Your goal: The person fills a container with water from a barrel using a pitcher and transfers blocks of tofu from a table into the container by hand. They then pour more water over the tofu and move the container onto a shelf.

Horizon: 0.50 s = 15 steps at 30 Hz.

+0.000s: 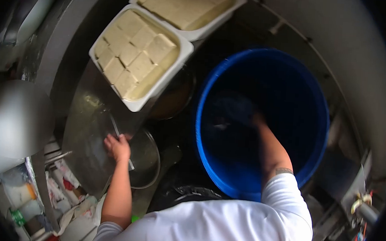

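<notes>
Apparently early on: my right hand [252, 118], grip indiscernible, reaches deep in the blue tub [311, 97], my left hand [117, 146] curls on the steel counter [85, 131], cut tofu tray [136, 104] untouched.

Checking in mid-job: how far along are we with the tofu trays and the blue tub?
Done: two white trays on the metal counter hold tofu, the nearer cut into blocks. In hand: the right hand reaches deep into the blue tub; the left hand braces on the counter. Left: can't tell; the tub's contents are too dark.
</notes>
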{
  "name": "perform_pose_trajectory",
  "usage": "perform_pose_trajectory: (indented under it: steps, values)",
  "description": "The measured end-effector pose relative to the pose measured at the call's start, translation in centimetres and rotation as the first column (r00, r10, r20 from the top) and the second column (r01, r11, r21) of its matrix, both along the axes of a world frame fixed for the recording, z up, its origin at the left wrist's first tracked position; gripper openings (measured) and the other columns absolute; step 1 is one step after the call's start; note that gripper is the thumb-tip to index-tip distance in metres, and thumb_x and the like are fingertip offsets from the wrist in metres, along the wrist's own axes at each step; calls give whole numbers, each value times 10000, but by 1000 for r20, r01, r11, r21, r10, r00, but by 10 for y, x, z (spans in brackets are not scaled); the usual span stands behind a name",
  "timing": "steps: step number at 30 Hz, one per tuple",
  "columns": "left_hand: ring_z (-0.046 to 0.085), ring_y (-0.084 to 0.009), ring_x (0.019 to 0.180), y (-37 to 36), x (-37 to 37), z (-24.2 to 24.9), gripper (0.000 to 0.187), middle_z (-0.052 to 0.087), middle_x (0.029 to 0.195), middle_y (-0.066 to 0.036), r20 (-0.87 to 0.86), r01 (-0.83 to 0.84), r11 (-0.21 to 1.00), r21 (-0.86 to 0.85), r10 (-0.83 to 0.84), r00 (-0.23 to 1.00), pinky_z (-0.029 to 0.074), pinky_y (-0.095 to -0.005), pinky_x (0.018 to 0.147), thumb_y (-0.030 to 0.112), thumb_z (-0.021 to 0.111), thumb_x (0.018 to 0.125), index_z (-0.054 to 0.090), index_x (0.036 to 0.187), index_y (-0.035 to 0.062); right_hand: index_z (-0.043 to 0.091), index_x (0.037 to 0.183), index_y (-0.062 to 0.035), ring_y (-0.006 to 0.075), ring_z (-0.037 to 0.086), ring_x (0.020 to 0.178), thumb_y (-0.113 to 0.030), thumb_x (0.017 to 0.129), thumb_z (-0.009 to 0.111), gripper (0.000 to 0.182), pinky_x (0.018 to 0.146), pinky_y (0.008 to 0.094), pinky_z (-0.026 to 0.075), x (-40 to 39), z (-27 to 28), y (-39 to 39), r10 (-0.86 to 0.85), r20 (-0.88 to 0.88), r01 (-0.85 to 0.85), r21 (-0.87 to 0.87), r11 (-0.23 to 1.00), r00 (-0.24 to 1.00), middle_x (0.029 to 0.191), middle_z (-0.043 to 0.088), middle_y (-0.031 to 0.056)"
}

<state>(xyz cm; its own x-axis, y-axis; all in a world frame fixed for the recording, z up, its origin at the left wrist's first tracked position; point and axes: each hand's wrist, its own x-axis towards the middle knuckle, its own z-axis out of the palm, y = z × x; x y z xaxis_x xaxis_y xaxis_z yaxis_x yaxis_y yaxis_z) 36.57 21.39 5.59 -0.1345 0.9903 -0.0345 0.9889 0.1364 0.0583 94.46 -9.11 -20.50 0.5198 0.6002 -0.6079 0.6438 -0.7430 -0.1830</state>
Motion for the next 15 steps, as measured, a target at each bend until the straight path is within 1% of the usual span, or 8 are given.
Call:
perform_pose_trajectory:
  steps: [2, 5, 8, 10, 11, 13, 14, 15]
  values:
    - [351, -537, 1435, 6, 61, 30, 721, 327, 1592, -335, 68, 302, 907, 293, -335, 940, 283, -572, 1198, 362, 650, 976, 391, 1547, 4, 547, 1472, -54, 374, 618, 1295, -290, 921, 705, 619, 1084, 470, 515, -16, -6, 19, 109, 95, -117, 90, 989, 989, 1413, 618, 245]
    - [401, -499, 1404, 24, 155, 100, 685, 399, 1548, -310, 21, 578, 639, 508, -680, 733, 305, -576, 1178, 289, 680, 977, 415, 1500, -65, 562, 1443, -24, 384, 681, 1186, -239, 927, 680, 571, 1018, 471, 550, -35, -14, 53, 53, -170, -39, 83, 996, 984, 1301, 682, 251]
    - [463, -470, 1380, 51, 205, 129, 606, 477, 1515, -282, -35, 724, 512, 461, -806, 591, 354, -518, 1165, 203, 681, 985, 456, 1478, -68, 620, 1387, -28, 399, 669, 1198, -182, 988, 558, 432, 1046, 482, 531, -64, -51, 82, 178, -269, -191, -20, 981, 947, 1353, 655, 236]
    - [526, -462, 1329, 68, 216, 125, 565, 549, 1460, -277, -75, 752, 472, 460, -823, 562, 405, -497, 1139, 205, 711, 967, 530, 1418, -84, 598, 1403, -22, 391, 627, 1268, -172, 993, 544, 440, 1045, 496, 532, -82, -54, 94, -16, -290, 60, 142, 988, 957, 1384, 625, 250]
    - [526, -469, 1326, 73, 215, 117, 563, 560, 1441, -287, -66, 762, 531, 371, -803, 592, 410, -505, 1137, 208, 735, 946, 554, 1389, -88, 598, 1403, -22, 391, 627, 1268, -172, 993, 544, 440, 1045, 496, 532, -85, -61, 94, -23, -299, 70, 147, 987, 954, 1384, 625, 250]
    - [577, -455, 1273, 77, 217, 105, 467, 625, 1365, -280, -88, 763, 578, 289, -778, 622, 448, -499, 1113, 180, 780, 897, 657, 1263, -83, 508, 1457, -1, 356, 545, 1371, -194, 929, 673, 587, 1170, 448, 414, -91, -77, 97, 152, 55, -162, 325, 932, 987, 1431, 574, 286]
    - [577, -455, 1273, 78, 217, 100, 467, 625, 1365, -280, -99, 770, 568, 290, -783, 614, 448, -499, 1113, 180, 780, 897, 657, 1263, -83, 508, 1457, -1, 356, 545, 1371, -194, 929, 673, 587, 1170, 448, 414, -93, -86, 97, 142, 50, -151, 336, 930, 989, 1431, 574, 286]
    - [592, -446, 1256, 77, 215, 98, 424, 639, 1349, -266, -112, 762, 569, 310, -774, 623, 458, -493, 1104, 159, 777, 892, 677, 1231, -75, 465, 1494, -3, 353, 467, 1435, -213, 951, 662, 615, 1215, 449, 346, -96, -97, 92, 9, -233, 75, 348, 935, 972, 1498, 506, 281]
